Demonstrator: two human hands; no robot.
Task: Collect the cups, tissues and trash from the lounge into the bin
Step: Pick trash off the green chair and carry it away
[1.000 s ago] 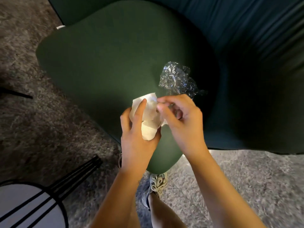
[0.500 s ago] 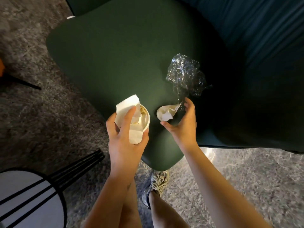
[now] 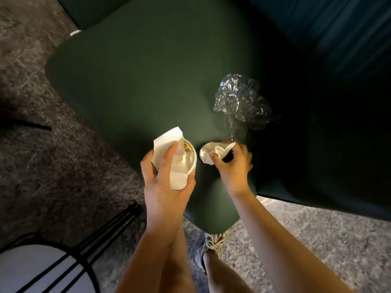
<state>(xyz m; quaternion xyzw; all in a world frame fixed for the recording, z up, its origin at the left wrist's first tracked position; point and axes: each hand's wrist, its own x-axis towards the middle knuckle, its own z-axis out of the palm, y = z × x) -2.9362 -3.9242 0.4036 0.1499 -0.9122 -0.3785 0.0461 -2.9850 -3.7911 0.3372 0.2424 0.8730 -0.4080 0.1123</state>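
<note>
A: What's changing?

B: The hands are splitting apart. A second ago both were bunched together over the cup, working the tissue. Now the left hand is wrapping the cup alone, thumb and fingers closed round its wall, a flat tissue pinned against the far rim under the index finger. The right hand is moving off to the right, thumb and fingertips pinching a crumpled wad, which is resting on or just above the cushion; I cannot tell which.

A: Meaning for the task?

B: Judging by this, the cup is serving as a carrier, already part stuffed. The wad looks like the next thing going in. The plastic wrap is lying untouched on the cushion, just beyond the right hand. No bin in view.

A: Cup orientation?

B: Long axis is running roughly toward the camera, tilted; mouth is facing up and right, toward the wad. Base is buried in the palm. The opening is sitting just beside the wad, not touching.
</note>
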